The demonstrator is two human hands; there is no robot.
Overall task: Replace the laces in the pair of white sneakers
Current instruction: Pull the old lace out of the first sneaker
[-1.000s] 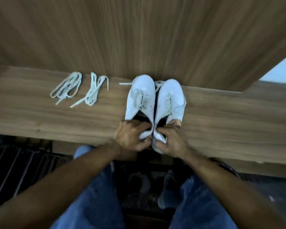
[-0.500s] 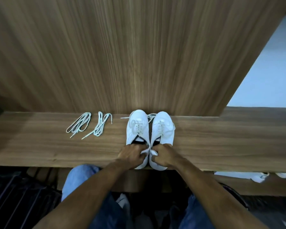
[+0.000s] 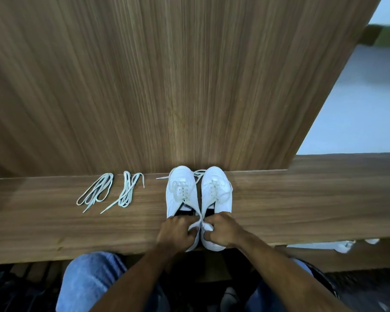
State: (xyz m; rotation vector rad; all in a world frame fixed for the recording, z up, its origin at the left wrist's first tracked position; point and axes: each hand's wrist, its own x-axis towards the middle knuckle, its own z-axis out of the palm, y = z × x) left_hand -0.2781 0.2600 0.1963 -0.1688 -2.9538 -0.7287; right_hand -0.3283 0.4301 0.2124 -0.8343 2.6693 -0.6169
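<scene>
Wood is everywhere; a wooden shelf (image 3: 302, 206) runs across, with a tall wooden wall (image 3: 167, 86) behind it. Two white shoes (image 3: 198, 194) stand side by side on the shelf, toes at the wall, heels toward the person, I think so the laces are easy to reach; their old laces are not out yet. Left hand (image 3: 178, 233) curls round the heel of the left shoe; right hand (image 3: 223, 230) curls round the heel of the right shoe, maybe to set them straight. Two new laces (image 3: 110, 192) lie in loose bundles well off to the left, waiting; neither hand touches them.
</scene>
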